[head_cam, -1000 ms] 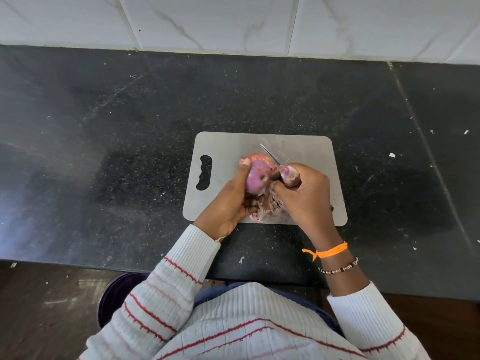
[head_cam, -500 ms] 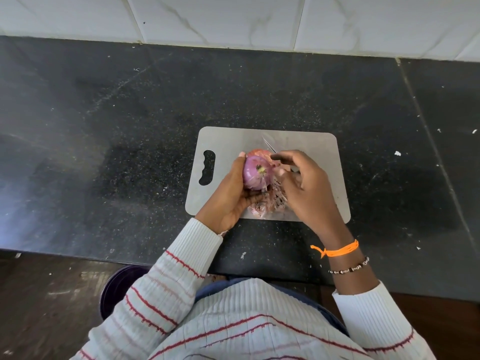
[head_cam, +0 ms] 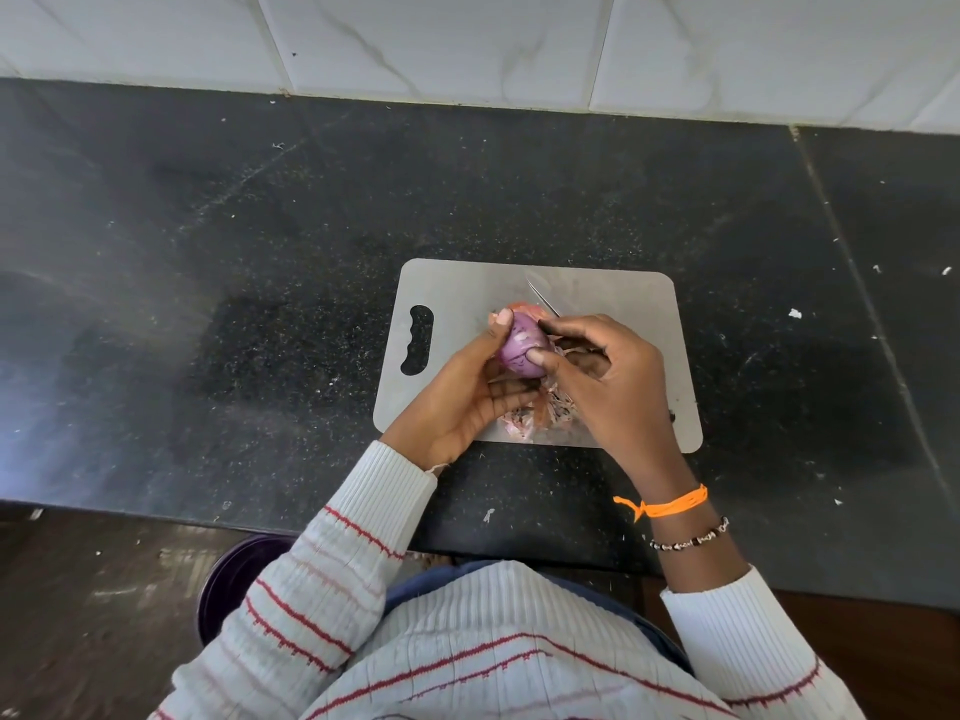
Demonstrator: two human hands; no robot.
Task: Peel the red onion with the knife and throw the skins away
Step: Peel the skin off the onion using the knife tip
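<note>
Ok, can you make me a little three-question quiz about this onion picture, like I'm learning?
1. True or false: the red onion is lying by itself on the cutting board.
2. Which hand holds the knife? A) left hand B) right hand C) neither
3. Fill in the blank: the loose onion skins lie on the ______.

Key:
1. False. Both hands hold it: the left hand cups it, and the thumb of the right hand presses on it.
2. B. The blade sticks out past the right hand's fingers.
3. Cutting board, at its near edge, under the hands.
</note>
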